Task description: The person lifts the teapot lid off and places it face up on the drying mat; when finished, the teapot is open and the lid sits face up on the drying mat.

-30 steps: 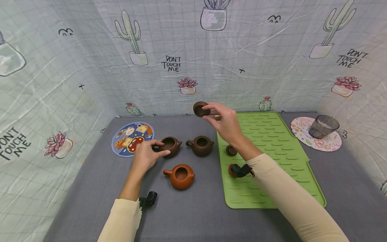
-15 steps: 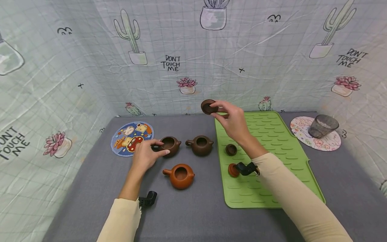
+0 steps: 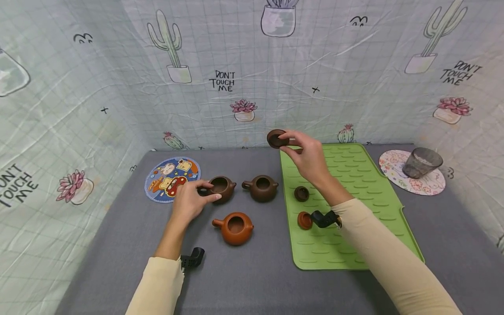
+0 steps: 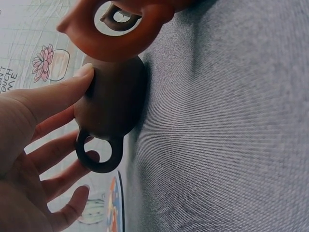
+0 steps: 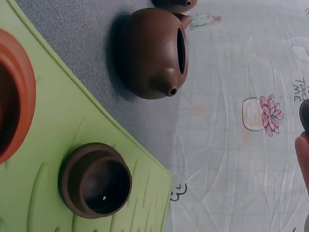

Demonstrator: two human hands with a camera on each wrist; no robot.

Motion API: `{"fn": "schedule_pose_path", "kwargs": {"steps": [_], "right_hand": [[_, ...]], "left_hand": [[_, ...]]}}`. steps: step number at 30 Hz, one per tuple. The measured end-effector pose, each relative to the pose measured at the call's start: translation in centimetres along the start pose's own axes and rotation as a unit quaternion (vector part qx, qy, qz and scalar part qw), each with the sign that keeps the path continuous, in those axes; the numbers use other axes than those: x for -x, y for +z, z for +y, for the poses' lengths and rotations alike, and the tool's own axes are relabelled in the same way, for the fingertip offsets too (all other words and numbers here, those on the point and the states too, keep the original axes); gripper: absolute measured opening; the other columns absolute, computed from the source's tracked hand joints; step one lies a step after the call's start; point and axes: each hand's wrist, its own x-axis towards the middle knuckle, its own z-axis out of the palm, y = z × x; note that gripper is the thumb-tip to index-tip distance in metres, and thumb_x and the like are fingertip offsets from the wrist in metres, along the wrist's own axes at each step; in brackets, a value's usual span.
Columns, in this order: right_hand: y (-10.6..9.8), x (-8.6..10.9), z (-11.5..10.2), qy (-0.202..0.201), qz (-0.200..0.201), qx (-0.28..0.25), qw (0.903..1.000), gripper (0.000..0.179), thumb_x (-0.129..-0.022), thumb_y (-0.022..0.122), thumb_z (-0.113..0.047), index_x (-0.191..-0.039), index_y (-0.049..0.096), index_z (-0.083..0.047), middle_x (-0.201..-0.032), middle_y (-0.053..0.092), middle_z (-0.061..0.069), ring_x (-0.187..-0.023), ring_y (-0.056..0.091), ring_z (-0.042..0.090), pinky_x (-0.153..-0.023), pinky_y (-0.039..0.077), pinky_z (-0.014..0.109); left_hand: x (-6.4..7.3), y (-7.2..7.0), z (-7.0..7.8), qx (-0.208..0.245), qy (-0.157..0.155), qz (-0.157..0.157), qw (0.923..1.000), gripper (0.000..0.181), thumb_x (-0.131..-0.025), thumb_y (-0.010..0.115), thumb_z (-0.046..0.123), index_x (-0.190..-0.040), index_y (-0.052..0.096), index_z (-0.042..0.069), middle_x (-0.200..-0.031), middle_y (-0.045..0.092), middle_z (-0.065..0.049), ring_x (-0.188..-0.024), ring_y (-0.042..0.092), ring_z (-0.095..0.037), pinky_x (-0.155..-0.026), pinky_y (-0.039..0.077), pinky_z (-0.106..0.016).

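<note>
My left hand (image 3: pixel 190 200) holds a dark brown lidless teapot (image 3: pixel 227 191) on the grey cloth, thumb at the near side of its rim. In the left wrist view the other fingers spread behind this teapot (image 4: pixel 113 104), by its ring handle. Raised over the far left corner of the green mat, my right hand (image 3: pixel 309 158) pinches a dark brown teapot lid (image 3: pixel 274 143) between thumb and fingers, hollow underside facing me. To the right of the held teapot stands a second dark brown teapot (image 3: pixel 264 195). An orange-brown teapot (image 3: pixel 236 237) is nearer me. Both have uncovered openings.
On the green ridged mat (image 3: pixel 350 251) lie a small dark brown lid (image 3: pixel 301 194) and an orange-brown lid (image 3: pixel 304 221), undersides up. A blue cartoon coaster (image 3: pixel 155 177) is at the left. A grey glass (image 3: pixel 422 164) stands on a floral coaster (image 3: pixel 390 164) at right.
My right hand has carried the lid rightward and slightly up, away from above the teapots and toward the mat's far left corner. My left hand has stayed at its teapot.
</note>
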Motion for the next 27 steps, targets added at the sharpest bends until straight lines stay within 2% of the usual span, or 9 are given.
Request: {"fn": "schedule_pose_path", "kwargs": {"steps": [17,27], "right_hand": [[-1.2,-0.2,0.8,0.028,-0.006,0.001,0.9996,0.025,-0.09,0.074,-0.001,-0.115,0.072,-0.005,-0.131,0.071,0.016,-0.105,0.076,0.034,-0.079,0.064,0.039],[-1.8,-0.3,1.6,0.041,-0.015,0.01,0.999,0.023,-0.091,0.073,0.001,-0.113,0.071,-0.005,-0.133,0.071,0.013,-0.106,0.076,0.034,-0.079,0.064,0.04]], "left_hand": [[-0.1,-0.4,0.1,-0.004,-0.002,-0.002,1.0,0.039,-0.077,0.089,0.038,-0.108,0.081,0.015,-0.119,0.077,-0.011,-0.112,0.069,-0.036,-0.089,0.053,-0.05],[-0.2,-0.2,0.2,-0.004,-0.002,-0.008,1.0,0.041,-0.078,0.089,0.038,-0.109,0.08,0.014,-0.12,0.077,-0.01,-0.113,0.068,-0.035,-0.091,0.053,-0.05]]}}
